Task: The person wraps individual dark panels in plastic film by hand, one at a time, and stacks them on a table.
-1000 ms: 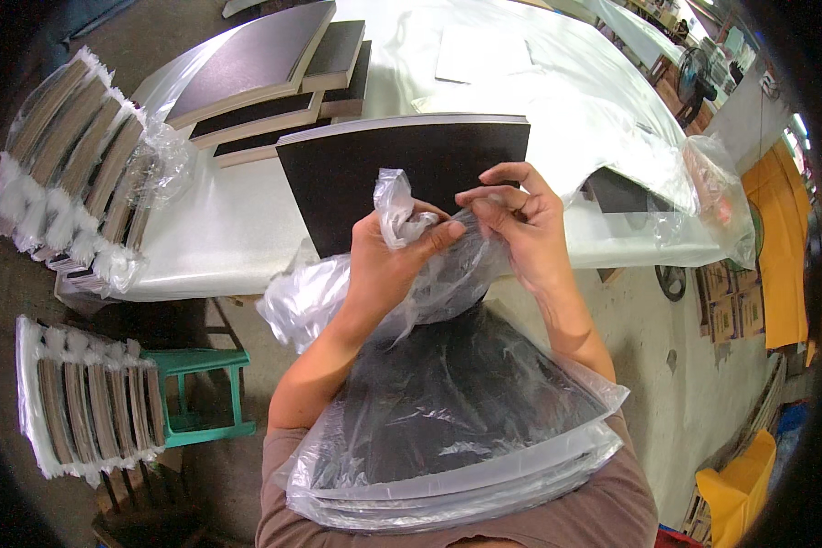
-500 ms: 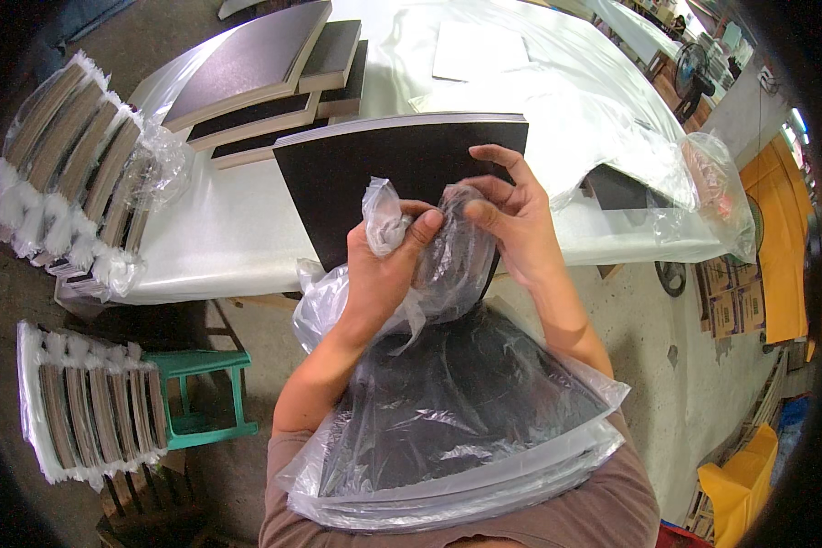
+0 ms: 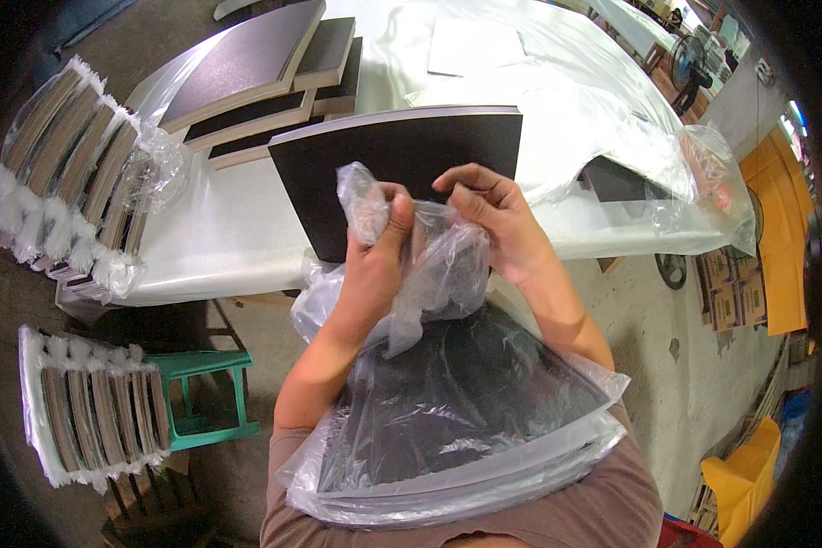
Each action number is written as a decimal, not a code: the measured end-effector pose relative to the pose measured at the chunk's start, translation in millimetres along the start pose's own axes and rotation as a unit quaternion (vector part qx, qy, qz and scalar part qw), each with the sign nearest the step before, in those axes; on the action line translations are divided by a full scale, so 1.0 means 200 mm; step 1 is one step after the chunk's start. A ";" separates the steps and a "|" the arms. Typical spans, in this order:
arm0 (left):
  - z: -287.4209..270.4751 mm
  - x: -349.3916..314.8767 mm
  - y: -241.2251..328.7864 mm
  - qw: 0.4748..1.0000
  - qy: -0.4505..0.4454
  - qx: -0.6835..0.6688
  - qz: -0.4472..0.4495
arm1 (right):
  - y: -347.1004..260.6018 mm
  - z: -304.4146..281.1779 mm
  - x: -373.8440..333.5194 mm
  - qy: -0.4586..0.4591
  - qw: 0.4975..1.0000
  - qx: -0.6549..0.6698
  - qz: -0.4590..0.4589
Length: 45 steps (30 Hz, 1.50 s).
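A clear plastic bag point(image 3: 447, 274) holds a flat black stack point(image 3: 447, 402) with pale edges, which leans against my torso. My left hand point(image 3: 376, 260) is closed around the bag's bunched mouth, and a crumpled tip sticks up past the fingers. With thumb and curled fingers, my right hand point(image 3: 502, 224) pinches the loose film beside it. Just beyond both hands, a thick black slab point(image 3: 310, 183) with a pale top edge stands at the table's near side, partly hidden by the hands and film.
The table point(image 3: 201, 247) is covered in whitish sheeting. More black slabs point(image 3: 247, 64) lie piled at its far left. Bagged bundles point(image 3: 73, 164) stand at its left end, and others point(image 3: 100, 406) sit by a green stool point(image 3: 210, 402). A fan point(image 3: 690, 68) is at far right.
Both hands have drawn slightly apart, the left moving left and the right shifting down a little. Film is now spread between them. The bagged stack has hardly moved.
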<state>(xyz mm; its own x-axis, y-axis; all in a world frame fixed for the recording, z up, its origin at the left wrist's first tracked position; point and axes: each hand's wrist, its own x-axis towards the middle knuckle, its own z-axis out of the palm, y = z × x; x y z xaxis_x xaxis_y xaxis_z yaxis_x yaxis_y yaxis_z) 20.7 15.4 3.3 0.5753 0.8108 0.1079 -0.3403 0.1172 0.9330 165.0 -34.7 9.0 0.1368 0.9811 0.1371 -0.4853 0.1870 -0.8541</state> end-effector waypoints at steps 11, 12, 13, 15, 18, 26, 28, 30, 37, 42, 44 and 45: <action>-0.49 -0.19 -0.03 0.965 -0.231 0.102 -0.065 | -0.27 -0.34 -0.05 0.037 0.967 0.184 -0.172; -0.52 -0.19 -0.01 0.979 -0.153 0.117 -0.066 | -0.28 -0.37 -0.06 -0.011 0.963 0.198 -0.182; -0.57 -0.19 0.01 0.977 -0.160 0.137 -0.035 | -0.25 -0.35 -0.05 0.065 0.973 0.125 -0.181; -0.62 -0.19 0.04 0.969 -0.170 0.175 0.030 | -0.17 -0.31 -0.02 0.210 0.962 -0.026 -0.173; -0.57 -0.18 0.12 0.988 -0.002 0.136 0.071 | -0.05 -0.30 0.00 0.190 0.978 0.013 -0.086; -0.54 -0.04 0.05 0.939 -0.211 -0.242 0.126 | 0.09 -0.22 -0.13 -0.192 0.968 -0.160 0.020; -0.52 -0.03 0.02 0.926 -0.276 -0.195 0.168 | 0.09 -0.31 -0.09 -0.318 0.937 -0.091 -0.115; -0.52 -0.05 0.01 0.937 -0.327 -0.062 0.108 | -0.05 -0.26 -0.09 -0.311 0.919 0.102 -0.220; -0.55 -0.10 0.04 0.941 -0.248 -0.169 0.159 | 0.07 -0.03 -0.21 -0.500 0.751 -0.402 0.155; -0.52 -0.11 -0.03 0.946 -0.244 -0.151 0.153 | 0.01 -0.02 -0.22 -0.358 0.888 -0.284 0.042; -0.52 -0.11 -0.04 0.946 -0.220 -0.174 0.164 | 0.03 -0.01 -0.20 -0.390 0.850 -0.348 0.065; -0.53 -0.10 -0.03 0.944 -0.210 -0.189 0.170 | 0.04 -0.01 -0.21 -0.405 0.829 -0.378 0.076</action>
<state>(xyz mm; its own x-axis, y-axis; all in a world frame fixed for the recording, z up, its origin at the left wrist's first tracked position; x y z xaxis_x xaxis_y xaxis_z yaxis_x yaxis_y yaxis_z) -67.2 58.4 -41.1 0.6026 0.5483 0.5799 -0.7538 0.1523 0.6392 158.1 -74.1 -4.4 -0.6491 0.7601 0.0298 0.2773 0.2729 -0.9212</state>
